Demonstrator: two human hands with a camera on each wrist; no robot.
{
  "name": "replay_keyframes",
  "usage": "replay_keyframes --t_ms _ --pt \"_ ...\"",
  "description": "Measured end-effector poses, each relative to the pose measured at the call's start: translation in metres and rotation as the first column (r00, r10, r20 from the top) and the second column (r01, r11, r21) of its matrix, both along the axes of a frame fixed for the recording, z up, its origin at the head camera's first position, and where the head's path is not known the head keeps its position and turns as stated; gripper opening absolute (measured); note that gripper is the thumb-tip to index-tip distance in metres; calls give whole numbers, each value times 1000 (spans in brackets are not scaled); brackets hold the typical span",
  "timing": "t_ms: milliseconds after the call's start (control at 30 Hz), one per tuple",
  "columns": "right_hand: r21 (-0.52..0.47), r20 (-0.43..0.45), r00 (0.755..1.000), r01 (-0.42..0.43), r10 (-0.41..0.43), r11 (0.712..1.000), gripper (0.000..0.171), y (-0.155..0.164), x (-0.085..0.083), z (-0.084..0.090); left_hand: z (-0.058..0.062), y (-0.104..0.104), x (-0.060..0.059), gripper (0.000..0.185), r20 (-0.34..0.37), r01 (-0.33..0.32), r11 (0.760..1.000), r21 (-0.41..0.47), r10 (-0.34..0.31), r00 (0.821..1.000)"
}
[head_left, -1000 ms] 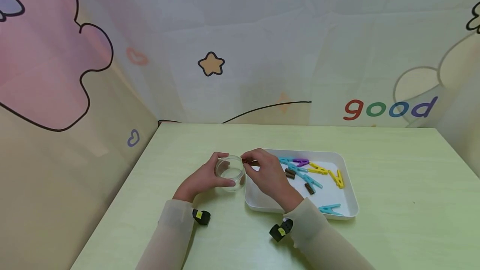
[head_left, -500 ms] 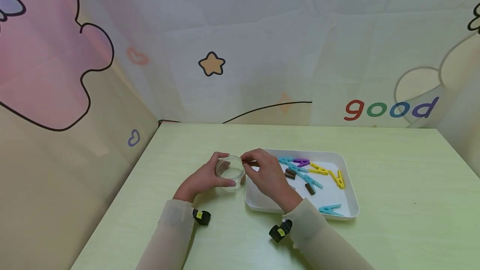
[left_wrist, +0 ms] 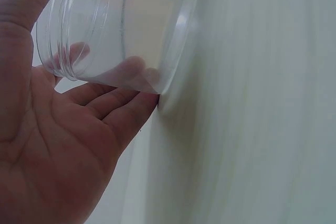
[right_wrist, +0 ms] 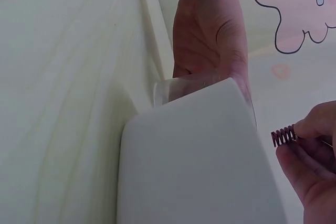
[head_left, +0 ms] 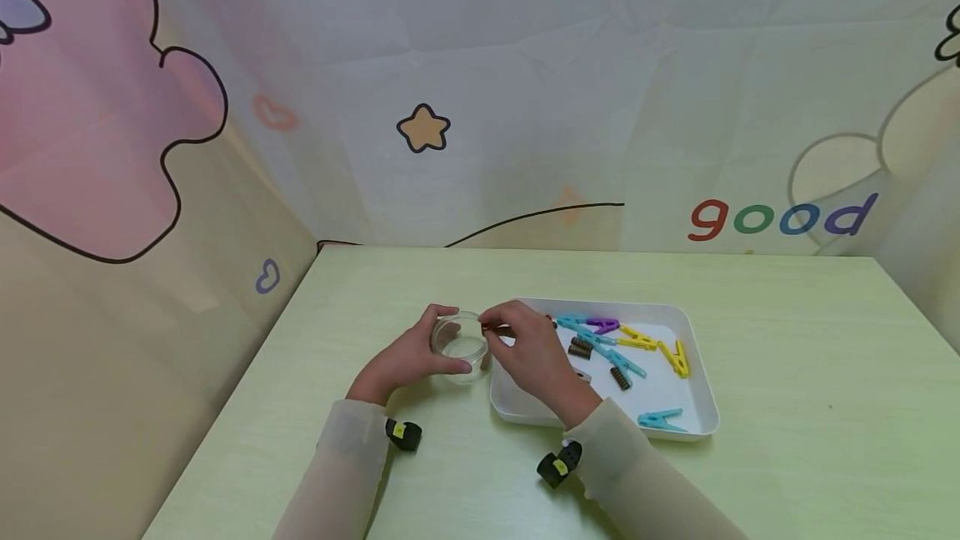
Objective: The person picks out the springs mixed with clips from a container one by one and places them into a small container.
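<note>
left hand: left hand (head_left: 408, 357) is wrapping round a clear jar (head_left: 460, 346), thumb on the far side, fingers curling along the near wall; in the left wrist view the fingers (left_wrist: 123, 109) are pressing the jar wall (left_wrist: 105, 30)
jar: standing upright on the green table (head_left: 787, 340), just left of the white tray (head_left: 678, 432), touching or nearly touching its corner; mouth is facing up
right hand: right hand (head_left: 528, 352) is hovering over the tray's left end, fingertips pinching a small reddish spring (head_left: 486, 326) right at the jar's rim
spring, wrist view: the spring (right_wrist: 283, 136) is sticking out from between thumb and finger (right_wrist: 310, 127), coils showing, above the tray corner (right_wrist: 199, 156); cannot tell if it is touching the jar
tray contents: blue clothespins (head_left: 600, 340), a purple clothespin (head_left: 602, 325), yellow clothespins (head_left: 660, 346), one more blue clothespin (head_left: 660, 419) near the front edge, two dark springs (head_left: 580, 347) lying loose among them
wrists: black wrist cameras (head_left: 403, 433) are sitting on both sleeves
backdrop: cartoon wall sheet with a star (head_left: 423, 128) and the word "good" (head_left: 780, 217)
</note>
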State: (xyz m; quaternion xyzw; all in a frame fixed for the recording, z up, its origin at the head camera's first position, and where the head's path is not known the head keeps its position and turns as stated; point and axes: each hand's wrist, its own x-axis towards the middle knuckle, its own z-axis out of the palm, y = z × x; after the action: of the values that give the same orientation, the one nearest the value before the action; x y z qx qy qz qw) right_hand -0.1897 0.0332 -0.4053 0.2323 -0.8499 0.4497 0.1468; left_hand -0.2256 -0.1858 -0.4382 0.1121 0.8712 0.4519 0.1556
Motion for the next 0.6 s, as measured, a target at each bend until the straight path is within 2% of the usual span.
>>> replay_keyframes --t_ms 200,600 --pt "0 20 1000 -17 17 1000 15 -2 1 -1 1 0 0 92 0 -1 1000 -10 1 1000" --pt "-37 -14 997 -71 70 997 14 -4 0 -8 1 1 0 88 1 -12 1000 -19 12 1000"
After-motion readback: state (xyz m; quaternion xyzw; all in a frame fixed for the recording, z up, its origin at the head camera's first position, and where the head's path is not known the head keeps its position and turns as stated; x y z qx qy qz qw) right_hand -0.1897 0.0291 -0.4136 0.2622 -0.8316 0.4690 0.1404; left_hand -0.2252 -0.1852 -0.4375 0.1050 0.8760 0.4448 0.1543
